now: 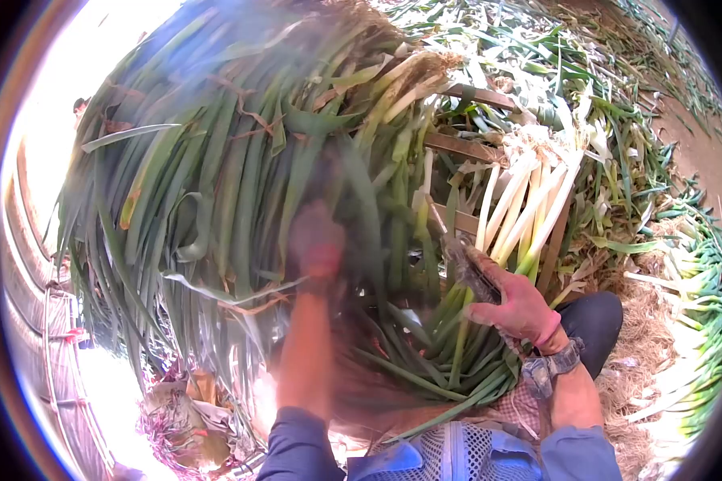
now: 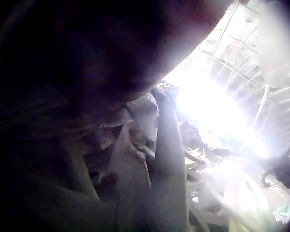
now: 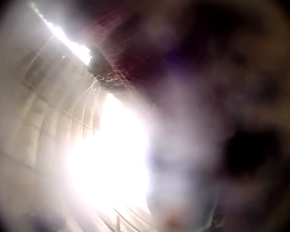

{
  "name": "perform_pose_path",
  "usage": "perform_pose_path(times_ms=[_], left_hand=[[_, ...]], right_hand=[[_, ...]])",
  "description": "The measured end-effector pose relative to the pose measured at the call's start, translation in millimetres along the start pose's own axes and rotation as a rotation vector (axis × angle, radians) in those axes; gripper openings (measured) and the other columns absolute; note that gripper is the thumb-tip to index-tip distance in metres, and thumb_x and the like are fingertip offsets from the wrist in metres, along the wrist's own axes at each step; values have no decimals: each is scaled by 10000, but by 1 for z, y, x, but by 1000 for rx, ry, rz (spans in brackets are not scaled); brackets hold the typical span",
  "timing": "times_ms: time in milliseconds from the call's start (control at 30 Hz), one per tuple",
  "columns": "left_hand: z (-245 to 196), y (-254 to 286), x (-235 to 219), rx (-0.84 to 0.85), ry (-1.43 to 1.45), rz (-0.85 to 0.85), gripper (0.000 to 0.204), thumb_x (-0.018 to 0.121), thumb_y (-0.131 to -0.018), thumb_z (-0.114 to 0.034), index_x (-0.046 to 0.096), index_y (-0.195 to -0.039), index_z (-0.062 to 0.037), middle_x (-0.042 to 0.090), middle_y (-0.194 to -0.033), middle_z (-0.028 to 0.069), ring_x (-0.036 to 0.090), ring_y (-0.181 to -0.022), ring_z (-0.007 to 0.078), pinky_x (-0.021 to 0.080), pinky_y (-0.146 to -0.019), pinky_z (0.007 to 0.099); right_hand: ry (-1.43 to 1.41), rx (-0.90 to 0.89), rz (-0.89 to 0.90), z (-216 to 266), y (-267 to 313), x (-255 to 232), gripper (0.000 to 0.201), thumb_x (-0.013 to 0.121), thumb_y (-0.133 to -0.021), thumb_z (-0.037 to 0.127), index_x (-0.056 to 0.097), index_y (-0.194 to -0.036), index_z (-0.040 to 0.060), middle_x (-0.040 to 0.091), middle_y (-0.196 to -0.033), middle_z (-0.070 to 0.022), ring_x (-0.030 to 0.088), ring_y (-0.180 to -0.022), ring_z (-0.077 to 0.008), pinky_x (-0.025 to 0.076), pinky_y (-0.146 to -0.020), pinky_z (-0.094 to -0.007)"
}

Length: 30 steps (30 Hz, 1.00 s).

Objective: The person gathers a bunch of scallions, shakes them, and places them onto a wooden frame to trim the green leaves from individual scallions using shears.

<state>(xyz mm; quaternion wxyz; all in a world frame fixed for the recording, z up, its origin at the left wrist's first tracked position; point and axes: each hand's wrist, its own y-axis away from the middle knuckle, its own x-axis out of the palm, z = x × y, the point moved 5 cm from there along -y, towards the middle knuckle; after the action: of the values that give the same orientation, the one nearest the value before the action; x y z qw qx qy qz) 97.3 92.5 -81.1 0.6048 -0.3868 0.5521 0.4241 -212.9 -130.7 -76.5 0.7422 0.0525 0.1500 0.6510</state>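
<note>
In the head view, a large pile of long green onion leaves (image 1: 233,184) fills the left and middle. My left hand (image 1: 319,240) reaches into these leaves, blurred, its fingers not clear. My right hand (image 1: 521,309), in a dirty pink glove, lies beside a bunch of white onion stalks (image 1: 529,208) with roots pointing up. Its fingers (image 1: 485,268) extend up and left, darkened at the tips, with the thumb apart; whether they touch the stalks is unclear. More green leaves (image 1: 457,365) curve below it over the lap. Both wrist views are dark or glaring and show neither hand's grip clearly.
Wooden slats (image 1: 465,148) show between the pile and the stalks. Loose leaves and trimmings (image 1: 529,56) cover the back right. A row of green onions (image 1: 698,313) lies on the ground at the right, beside dry roots (image 1: 642,337). A ribbed cover wall (image 1: 36,321) stands at the left.
</note>
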Motion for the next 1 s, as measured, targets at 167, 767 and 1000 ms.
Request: perform_pose_path(times_ms=[167, 767, 1000], left_hand=[[-22, 34, 8, 89, -36, 79, 398, 737, -827, -251, 690, -1185, -85, 701, -1219, 198, 699, -1117, 411, 578, -923, 517], [-17, 109, 25, 82, -26, -45, 325, 717, -811, -178, 628, -1110, -89, 689, -1041, 119, 730, -935, 327, 609, -751, 466], [-76, 212, 35, 303, -62, 53, 306, 713, -843, -244, 620, -1067, -57, 664, -989, 108, 709, -895, 293, 602, -715, 417]], right_hand=[[-91, -90, -85, -11, -1, -8, 934, 840, -854, 306, 402, -1633, 32, 608, -1521, -198, 604, -1372, -241, 423, -1162, -329], [-124, -62, -32, 24, -2, -3, 941, 822, -847, 284, 391, -1615, -47, 554, -1568, -211, 545, -1408, -226, 365, -1206, -317], [-70, -88, -56, 19, -13, -12, 946, 823, -850, 301, 388, -1633, -3, 598, -1525, -186, 584, -1337, -189, 400, -1166, -306]])
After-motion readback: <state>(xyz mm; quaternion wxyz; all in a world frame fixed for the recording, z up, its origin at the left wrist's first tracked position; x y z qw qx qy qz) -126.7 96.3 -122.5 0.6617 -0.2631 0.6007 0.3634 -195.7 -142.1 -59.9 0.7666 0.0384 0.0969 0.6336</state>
